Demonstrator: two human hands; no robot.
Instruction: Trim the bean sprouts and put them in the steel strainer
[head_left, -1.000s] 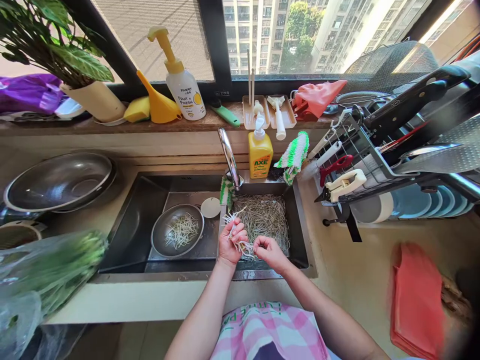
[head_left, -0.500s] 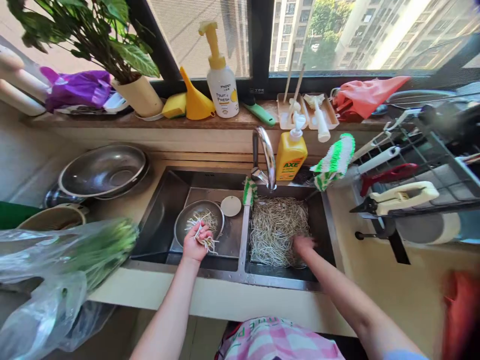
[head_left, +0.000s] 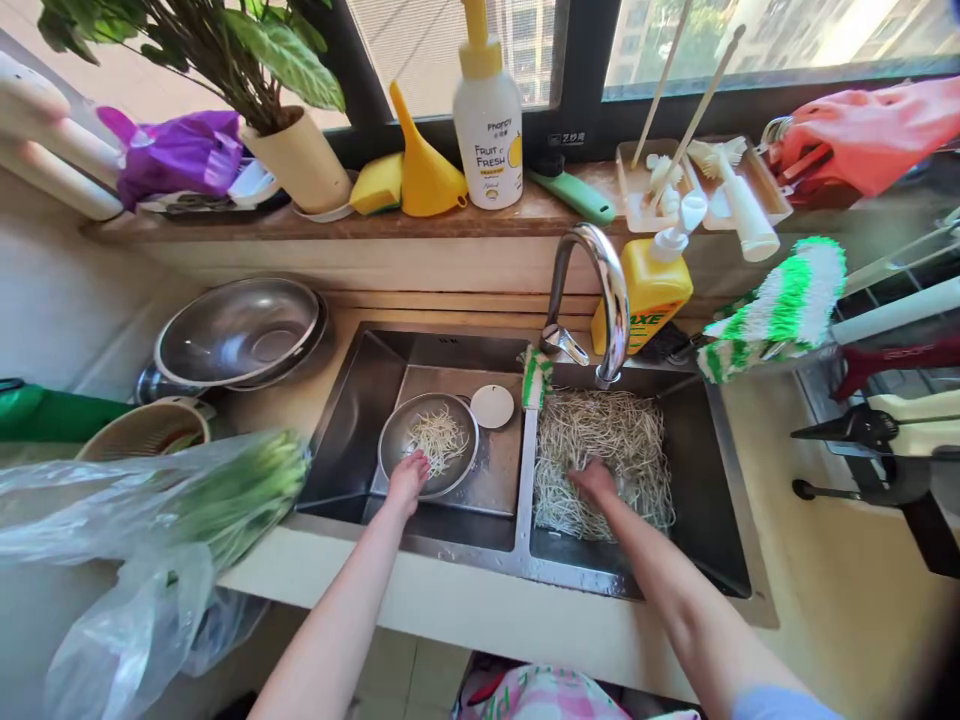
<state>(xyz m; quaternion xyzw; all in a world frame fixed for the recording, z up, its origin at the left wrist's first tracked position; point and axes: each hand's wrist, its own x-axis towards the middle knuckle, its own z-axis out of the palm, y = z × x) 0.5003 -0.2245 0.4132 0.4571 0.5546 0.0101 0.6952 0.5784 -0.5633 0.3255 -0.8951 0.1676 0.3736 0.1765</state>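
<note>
A round metal bowl (head_left: 387, 436) in the left basin holds a small heap of bean sprouts (head_left: 441, 440). My left hand (head_left: 409, 476) is at the bowl's near left rim, palm turned partly up, fingers loosely apart beside the heap, and no sprouts show in it. In the right basin lies a thick mat of bean sprouts (head_left: 630, 450) in water. My right hand (head_left: 594, 482) reaches into the middle of that mat, fingers bent down and closed on sprouts, with the fingertips partly hidden.
The chrome tap (head_left: 600, 270) arches over the divider, where a green-and-white cloth (head_left: 535, 378) hangs. A white round lid (head_left: 493, 407) lies beside the bowl. Bagged green vegetables (head_left: 247, 490) and metal pans (head_left: 240, 330) sit left. A yellow bottle (head_left: 651, 285) stands behind the right basin.
The bean sprouts in my left hand have gone into the bowl, and that hand has opened. My right hand has moved left to the middle of the mat. The view has shifted.
</note>
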